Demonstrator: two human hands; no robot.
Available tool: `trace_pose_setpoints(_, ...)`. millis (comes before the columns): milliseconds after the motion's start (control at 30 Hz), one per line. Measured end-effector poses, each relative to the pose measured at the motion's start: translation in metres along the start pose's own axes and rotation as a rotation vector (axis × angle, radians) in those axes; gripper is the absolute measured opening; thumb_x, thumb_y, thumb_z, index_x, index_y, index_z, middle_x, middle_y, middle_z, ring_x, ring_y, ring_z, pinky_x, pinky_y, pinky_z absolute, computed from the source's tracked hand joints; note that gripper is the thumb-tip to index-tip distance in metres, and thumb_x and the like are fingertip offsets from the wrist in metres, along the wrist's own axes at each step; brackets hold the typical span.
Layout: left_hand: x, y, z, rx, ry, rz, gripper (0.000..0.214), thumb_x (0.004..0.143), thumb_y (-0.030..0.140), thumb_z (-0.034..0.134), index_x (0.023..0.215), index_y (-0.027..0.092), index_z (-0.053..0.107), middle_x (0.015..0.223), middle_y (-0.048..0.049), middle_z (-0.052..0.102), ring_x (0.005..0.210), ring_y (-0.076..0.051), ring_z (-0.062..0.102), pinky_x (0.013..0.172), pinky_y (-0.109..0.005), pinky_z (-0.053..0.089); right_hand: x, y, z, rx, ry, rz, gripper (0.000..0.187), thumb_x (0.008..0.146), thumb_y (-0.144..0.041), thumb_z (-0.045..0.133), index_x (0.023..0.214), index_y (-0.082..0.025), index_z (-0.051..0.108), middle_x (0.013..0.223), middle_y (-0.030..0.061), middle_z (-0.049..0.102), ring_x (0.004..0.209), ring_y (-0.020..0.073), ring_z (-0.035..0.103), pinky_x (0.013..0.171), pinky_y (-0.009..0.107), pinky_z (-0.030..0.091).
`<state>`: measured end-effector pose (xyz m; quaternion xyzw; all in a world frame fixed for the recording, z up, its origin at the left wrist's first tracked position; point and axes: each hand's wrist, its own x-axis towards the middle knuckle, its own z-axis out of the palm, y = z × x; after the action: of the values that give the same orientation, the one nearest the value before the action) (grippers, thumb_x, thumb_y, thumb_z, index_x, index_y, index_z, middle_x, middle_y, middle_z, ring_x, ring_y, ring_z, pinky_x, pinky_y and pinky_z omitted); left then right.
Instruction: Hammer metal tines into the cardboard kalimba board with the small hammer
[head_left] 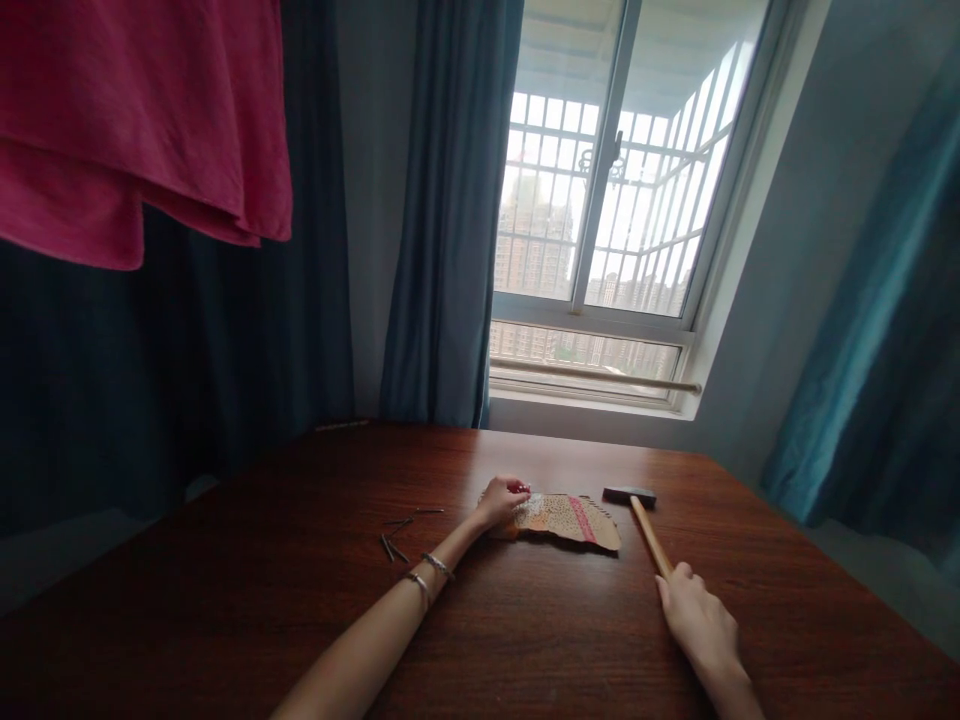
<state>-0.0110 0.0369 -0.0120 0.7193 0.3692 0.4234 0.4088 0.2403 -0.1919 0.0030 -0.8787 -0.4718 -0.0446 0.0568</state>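
Note:
My right hand (696,612) is wrapped round the wooden handle of a hammer (651,535), whose dark head lies at or just above the tabletop, to the right of the cardboard. A flat piece of cardboard (566,518) with ragged edges, dotted marks and a pink-red stripe rests on the table. At its left end is my left hand (499,502), fingers pinched together over the cardboard; what they hold, if anything, is too small to make out. Several dark metal nails (397,535) are scattered to the left of that hand.
The brown wooden table (480,640) reaches toward the window (600,200) and wall. Blue curtains (450,200) hang behind it and at the right. A pink cloth (150,120) hangs at upper left, above the table's height.

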Motion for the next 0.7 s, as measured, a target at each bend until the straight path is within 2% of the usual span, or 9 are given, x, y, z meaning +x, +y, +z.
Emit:
trace_pose_setpoints(100,0.001,-0.002,0.000,0.031,0.001,0.008,0.020,0.058,0.029,0.066,0.070,0.014,0.070,0.068,-0.0052,0.067,0.065,-0.017,0.058,0.061,-0.024,0.042,0.001,0.005,-0.002,0.097,-0.030,0.012,0.035,0.089,-0.033,0.020,0.087,-0.014,0.049,0.081,0.0178,0.064,0.076,0.0333,0.065,0.062,0.042,0.046)
trace_pose_setpoints(200,0.002,-0.006,0.000,0.053,-0.011,0.029,0.020,0.060,0.029,0.064,0.071,0.013,0.070,0.069,-0.0054,0.067,0.065,-0.017,0.059,0.060,-0.024,0.042,0.009,0.009,-0.002,0.282,-0.072,0.031,0.030,0.087,-0.036,0.025,0.082,-0.017,0.048,0.076,0.0142,0.064,0.074,0.0314,0.064,0.063,0.041,0.046)
trace_pose_setpoints(267,0.003,-0.008,0.001,0.058,-0.016,0.046,0.020,0.061,0.029,0.064,0.070,0.013,0.070,0.068,-0.0053,0.067,0.065,-0.016,0.059,0.060,-0.023,0.041,0.011,0.008,-0.002,0.497,-0.081,0.062,0.027,0.084,-0.040,0.032,0.081,-0.018,0.048,0.072,0.0111,0.062,0.067,0.0261,0.064,0.057,0.035,0.046)
trace_pose_setpoints(333,0.002,-0.007,0.001,0.060,-0.014,0.055,0.020,0.061,0.030,0.063,0.070,0.013,0.070,0.068,-0.0051,0.067,0.064,-0.016,0.059,0.060,-0.023,0.041,0.006,0.002,-0.007,0.808,-0.123,0.107,0.030,0.081,-0.044,0.035,0.089,-0.019,0.049,0.063,0.0040,0.056,0.049,0.0181,0.057,0.044,0.028,0.041)
trace_pose_setpoints(433,0.001,-0.004,0.001,0.070,-0.016,0.036,0.021,0.061,0.031,0.064,0.070,0.013,0.070,0.067,-0.0051,0.067,0.064,-0.016,0.059,0.059,-0.023,0.041,-0.016,-0.016,-0.023,1.262,-0.269,0.097,0.046,0.075,-0.051,0.043,0.110,-0.021,0.042,0.054,-0.0064,0.043,0.030,0.0077,0.036,0.030,0.020,0.024)
trace_pose_setpoints(500,0.000,-0.003,0.000,0.088,-0.014,0.014,0.021,0.061,0.032,0.064,0.070,0.013,0.070,0.068,-0.0051,0.068,0.065,-0.016,0.059,0.059,-0.023,0.040,-0.034,-0.030,-0.040,1.460,-0.374,0.034,0.058,0.070,-0.054,0.052,0.119,-0.025,0.038,0.054,-0.0078,0.043,0.029,0.0043,0.031,0.029,0.016,0.020)
trace_pose_setpoints(633,0.001,-0.006,0.000,0.134,-0.009,0.018,0.023,0.062,0.033,0.063,0.071,0.013,0.070,0.069,-0.0053,0.068,0.067,-0.017,0.059,0.059,-0.023,0.040,-0.058,-0.056,-0.069,1.609,-0.630,-0.026,0.067,0.068,-0.053,0.058,0.128,-0.034,0.034,0.054,-0.0075,0.045,0.029,0.0019,0.028,0.029,0.013,0.016)
trace_pose_setpoints(700,0.002,-0.008,0.000,0.156,-0.004,0.030,0.024,0.063,0.033,0.062,0.072,0.013,0.070,0.071,-0.0054,0.068,0.067,-0.017,0.059,0.059,-0.023,0.039,-0.062,-0.067,-0.075,1.619,-0.704,-0.015,0.070,0.068,-0.052,0.060,0.130,-0.034,0.033,0.053,-0.0073,0.045,0.030,0.0019,0.029,0.029,0.012,0.016)
